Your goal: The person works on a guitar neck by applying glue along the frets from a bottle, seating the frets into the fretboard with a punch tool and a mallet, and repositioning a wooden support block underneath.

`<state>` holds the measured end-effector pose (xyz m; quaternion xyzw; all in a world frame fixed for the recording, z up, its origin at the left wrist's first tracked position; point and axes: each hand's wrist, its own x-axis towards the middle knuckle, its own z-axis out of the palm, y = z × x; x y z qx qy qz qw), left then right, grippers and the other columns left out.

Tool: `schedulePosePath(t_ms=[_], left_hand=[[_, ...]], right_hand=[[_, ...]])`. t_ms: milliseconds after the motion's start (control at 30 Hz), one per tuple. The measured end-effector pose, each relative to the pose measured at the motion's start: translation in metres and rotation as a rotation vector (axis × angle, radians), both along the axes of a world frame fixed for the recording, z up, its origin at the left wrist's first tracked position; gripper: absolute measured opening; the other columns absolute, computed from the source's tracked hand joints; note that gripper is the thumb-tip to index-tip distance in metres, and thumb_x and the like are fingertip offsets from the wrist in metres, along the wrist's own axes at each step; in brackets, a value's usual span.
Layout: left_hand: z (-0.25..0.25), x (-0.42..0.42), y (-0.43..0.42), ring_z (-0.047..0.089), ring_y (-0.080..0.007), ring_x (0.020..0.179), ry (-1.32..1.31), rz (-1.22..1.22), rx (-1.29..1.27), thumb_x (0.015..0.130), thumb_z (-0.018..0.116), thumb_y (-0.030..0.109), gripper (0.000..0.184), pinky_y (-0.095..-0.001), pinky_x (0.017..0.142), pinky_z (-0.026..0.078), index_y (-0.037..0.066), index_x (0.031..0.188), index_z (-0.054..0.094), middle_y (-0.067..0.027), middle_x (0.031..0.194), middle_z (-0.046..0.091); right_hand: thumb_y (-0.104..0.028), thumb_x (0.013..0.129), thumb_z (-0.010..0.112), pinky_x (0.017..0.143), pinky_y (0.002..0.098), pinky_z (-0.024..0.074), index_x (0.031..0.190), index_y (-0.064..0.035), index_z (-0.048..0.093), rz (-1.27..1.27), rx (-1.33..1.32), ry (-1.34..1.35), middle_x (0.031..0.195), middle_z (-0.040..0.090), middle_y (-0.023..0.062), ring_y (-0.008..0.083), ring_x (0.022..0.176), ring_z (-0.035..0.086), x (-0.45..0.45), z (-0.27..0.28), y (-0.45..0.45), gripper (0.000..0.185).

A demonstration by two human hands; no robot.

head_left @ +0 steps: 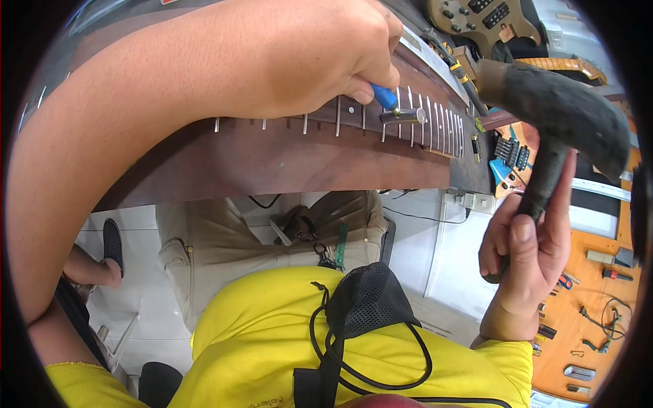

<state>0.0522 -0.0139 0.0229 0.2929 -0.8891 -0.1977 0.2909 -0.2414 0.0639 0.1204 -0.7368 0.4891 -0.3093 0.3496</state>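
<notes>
At the far left, another person's black shoe (112,241) stands on the white floor (139,268), well apart from the work. The left forearm reaches over a dark fretboard (351,120), which lies on a reddish-brown wooden surface (272,163); metal frets (305,124) cross it, their ends jutting past its near edge, where they are easy to see. The left hand (371,51) is closed around a blue-handled tool (383,96), its cylindrical metal head lying over the fretboard among the frets, though whether it presses on one I cannot tell. That low grip, close to the board, seems meant to steady the tool. Further right, the right hand (534,248) grips a dark hammer (568,109) by its handle, thumb laid along it, apparently for control; the head is up clear of the fretboard, its tan face turned towards it. Beyond, a gold guitar body (469,26) lies at the top, and small tools (615,274) are spread over an orange workbench (568,319), probably to be within reach.
</notes>
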Motion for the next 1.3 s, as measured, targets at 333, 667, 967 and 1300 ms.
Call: schedulePosePath(t_ms=[333,667,967,1300], left_hand=[[0.002,0.003,0.003,0.070,-0.0321,0.084,-0.007,0.011,-0.060,0.091,0.072,0.006,0.020,-0.0382,0.073,0.056,-0.002,0.109,0.075,-0.0172,0.099,0.067],[0.003,-0.002,0.001,0.069,-0.0323,0.090,0.018,0.109,-0.098,0.091,0.072,0.007,0.020,-0.0386,0.077,0.057,-0.001,0.109,0.075,-0.0171,0.101,0.066],[0.006,0.002,0.011,0.069,-0.0326,0.093,-0.017,0.114,-0.084,0.092,0.070,0.008,0.020,-0.0383,0.081,0.057,-0.001,0.110,0.074,-0.0182,0.105,0.066],[-0.011,0.000,-0.003,0.068,-0.0355,0.093,0.003,0.092,-0.102,0.093,0.071,0.011,0.018,-0.0391,0.081,0.055,-0.002,0.105,0.074,-0.0192,0.103,0.066]], right_hand=[[-0.017,0.104,0.060,0.041,0.0179,0.0302,0.166,-0.0034,0.017,0.101,0.166,0.287,0.071,0.048,-0.0013,0.0015,0.048,0.038,0.000,0.002,-0.015,0.076],[-0.016,0.102,0.061,0.041,0.0177,0.0277,0.164,-0.0010,0.022,0.052,-0.015,0.212,0.073,0.052,-0.0005,0.0014,0.047,0.037,0.007,0.001,-0.009,0.075],[-0.015,0.103,0.060,0.041,0.0177,0.0276,0.164,-0.0032,0.026,0.036,-0.056,0.016,0.071,0.048,-0.0043,0.0010,0.048,0.036,0.013,-0.004,-0.014,0.071],[-0.016,0.103,0.061,0.041,0.0173,0.0266,0.164,-0.0030,0.024,0.088,0.017,0.169,0.070,0.048,-0.0044,0.0010,0.047,0.036,0.011,-0.003,-0.022,0.073]])
